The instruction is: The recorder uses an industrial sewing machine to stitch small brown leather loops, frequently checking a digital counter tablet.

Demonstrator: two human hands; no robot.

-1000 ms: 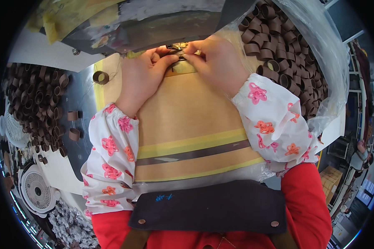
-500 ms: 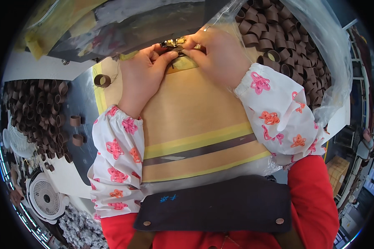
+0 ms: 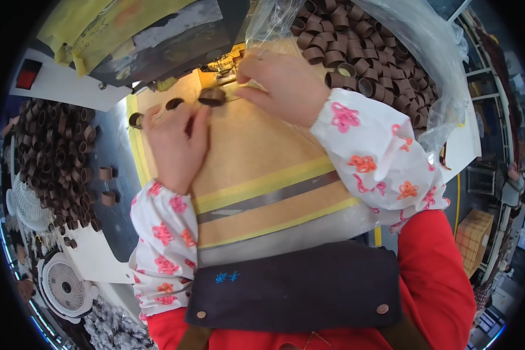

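Note:
At the sewing machine (image 3: 224, 65), my right hand (image 3: 289, 81) is raised beside the lit needle area. Its thumb and forefinger are apart, with nothing visible between them. My left hand (image 3: 178, 143) hovers over the tan work surface (image 3: 251, 140), its fingers bent and smeared by motion. A dark brown ring-shaped band (image 3: 212, 97), also blurred, is just past its thumb tip; I cannot tell whether they touch. Another brown band (image 3: 174, 104) shows just beyond the left fingertips, partly hidden by them. A third band (image 3: 136, 120) rests at the surface's yellow-taped left edge.
A clear plastic bag (image 3: 449, 76) lies at the right, with a heap of brown bands (image 3: 367, 52) beside it. Another heap (image 3: 55, 157) is at the left, with two loose bands (image 3: 107, 185) near it. A white fan (image 3: 67, 287) stands at the lower left.
Both hands were together at the needle over a small brown piece. My left hand has drawn away left and nearer me; the right has lifted off slightly. Two bands now show between them and the left edge.

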